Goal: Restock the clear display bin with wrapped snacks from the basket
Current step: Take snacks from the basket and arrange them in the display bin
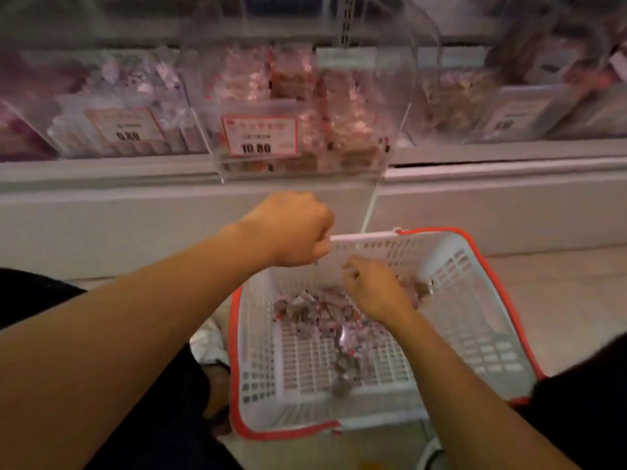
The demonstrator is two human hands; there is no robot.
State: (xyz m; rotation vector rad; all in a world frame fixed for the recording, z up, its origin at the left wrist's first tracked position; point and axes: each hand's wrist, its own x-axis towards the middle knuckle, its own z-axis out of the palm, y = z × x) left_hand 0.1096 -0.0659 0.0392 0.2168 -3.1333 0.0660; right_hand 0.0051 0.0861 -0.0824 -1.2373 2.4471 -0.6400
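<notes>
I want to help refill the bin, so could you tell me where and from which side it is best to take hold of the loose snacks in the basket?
Probably from straight above, scooping a handful where the snacks heap up at the far end. The basket has tall walls and an open top, and the right hand already reaches in that way.

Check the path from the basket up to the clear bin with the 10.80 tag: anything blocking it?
Nothing visible blocks it. The right hand is already down among the wrapped snacks in the basket. The left hand grips the basket's far rim, just below the clear display bin. The bin's top opening is too blurred to judge.
</notes>
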